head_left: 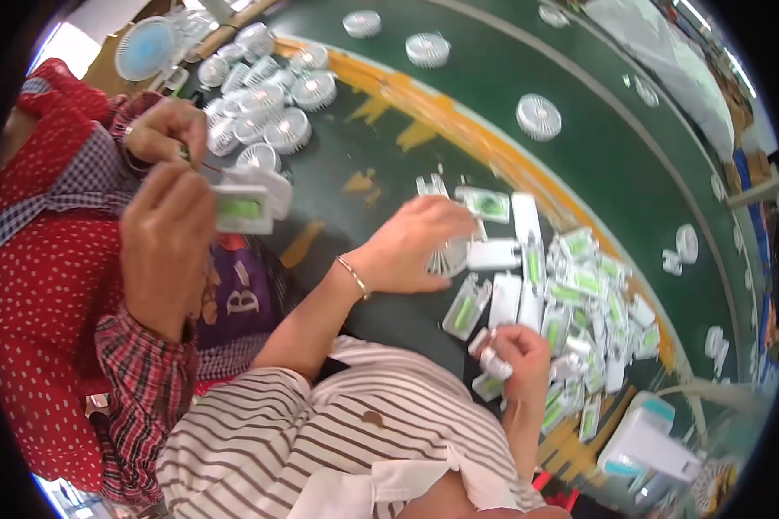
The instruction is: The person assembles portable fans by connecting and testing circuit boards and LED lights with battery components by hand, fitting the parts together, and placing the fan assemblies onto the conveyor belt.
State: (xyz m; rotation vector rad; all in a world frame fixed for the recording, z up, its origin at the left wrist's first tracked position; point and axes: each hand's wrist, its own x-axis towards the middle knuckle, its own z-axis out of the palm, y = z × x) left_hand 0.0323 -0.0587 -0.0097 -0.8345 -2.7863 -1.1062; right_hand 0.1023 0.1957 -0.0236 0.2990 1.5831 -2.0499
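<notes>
While my left hand [411,246] lies spread on a round white fan grille [448,258], my right hand [518,350] clenches a small white part [495,363]; both look light, brittle plastic, best gripped by edges

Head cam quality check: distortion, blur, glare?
Head view: strong fisheye, the conveyor belt edges bow and black corners vignette the frame; the left hand and right hand look slightly soft, as do the white cases; the white fan grilles and the top right corner are washed out by glare; lighting is otherwise even.
</notes>
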